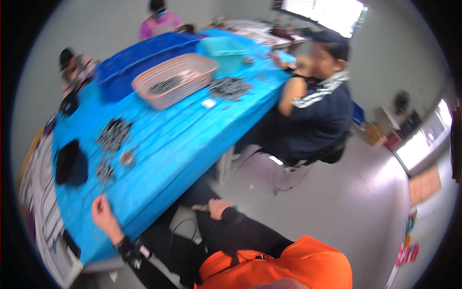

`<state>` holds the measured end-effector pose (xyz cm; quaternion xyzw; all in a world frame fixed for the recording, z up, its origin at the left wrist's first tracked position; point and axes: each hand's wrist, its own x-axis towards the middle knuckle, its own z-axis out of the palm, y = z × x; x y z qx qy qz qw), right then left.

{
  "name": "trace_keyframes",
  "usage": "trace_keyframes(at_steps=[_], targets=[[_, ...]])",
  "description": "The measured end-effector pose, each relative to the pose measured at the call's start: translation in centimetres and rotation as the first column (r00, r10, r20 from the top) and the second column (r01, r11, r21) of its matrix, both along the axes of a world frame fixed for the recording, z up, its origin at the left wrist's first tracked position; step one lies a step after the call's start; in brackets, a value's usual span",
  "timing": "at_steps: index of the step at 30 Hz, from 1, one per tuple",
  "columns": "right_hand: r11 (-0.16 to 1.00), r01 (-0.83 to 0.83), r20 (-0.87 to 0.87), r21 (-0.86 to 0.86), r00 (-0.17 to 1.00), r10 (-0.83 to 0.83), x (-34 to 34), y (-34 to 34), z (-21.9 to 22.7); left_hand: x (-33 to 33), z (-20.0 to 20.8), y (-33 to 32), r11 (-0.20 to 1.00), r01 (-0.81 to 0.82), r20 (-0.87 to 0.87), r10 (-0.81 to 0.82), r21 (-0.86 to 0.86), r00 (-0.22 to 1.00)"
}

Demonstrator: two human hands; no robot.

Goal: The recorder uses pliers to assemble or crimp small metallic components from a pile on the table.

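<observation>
My left hand (102, 212) is over the near left part of the blue-covered table (163, 159). Its fingers are pinched around a small thin dark piece (104, 189), too blurred to name more exactly. Just beyond lie a small grey heap (104, 169) and a bigger pile of dark grey small parts (114, 135). A small round clear container (127, 159) stands beside them. My right hand (219, 209) rests low by my leg, closed around a small tool with a green handle (202, 208); its exact kind is blurred.
A black bin (71, 163) stands at the left. Farther back are a pink basket (175, 98) holding grey parts, a blue tub (113, 79), a teal bin (226, 53) and another grey pile (230, 88). A seated person (313, 111) works at the right; two others sit beyond.
</observation>
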<state>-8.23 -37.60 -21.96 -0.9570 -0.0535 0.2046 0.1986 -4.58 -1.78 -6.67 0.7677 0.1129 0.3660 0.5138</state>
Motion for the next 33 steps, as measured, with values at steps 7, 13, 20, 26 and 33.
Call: trace_keyframes(at_steps=[7, 13, 20, 26, 33], targets=[[0.998, 0.008, 0.004, -0.070, 1.000, -0.008, 0.2, -2.5, 0.2, 0.4, 1.4, -2.8, 0.997, -0.050, 0.125, 0.056, -0.051, 0.991], [1.000, -0.006, 0.000, -0.024, 1.000, 0.006, -0.6, -0.8, 1.3, -7.8, 4.0, 2.2, 0.850, -0.290, 0.213, 0.412, -0.439, 0.886], [0.998, 0.036, -0.037, -0.045, 0.999, -0.038, -0.2, -2.0, 1.6, -9.6, 9.2, -8.2, -0.058, 0.749, 0.488, -0.792, -0.660, 0.368], [0.997, 0.068, 0.062, 0.035, 0.996, -0.070, -0.4, -1.3, 1.3, -17.6, 13.3, -7.2, 0.382, 0.923, 0.451, -0.833, 0.052, 0.320], [0.999, 0.012, -0.081, -0.033, 0.997, -0.015, 0.2, -1.0, 1.0, -12.1, 12.0, -10.3, 0.549, 0.813, 0.145, -0.836, 0.192, 0.529]])
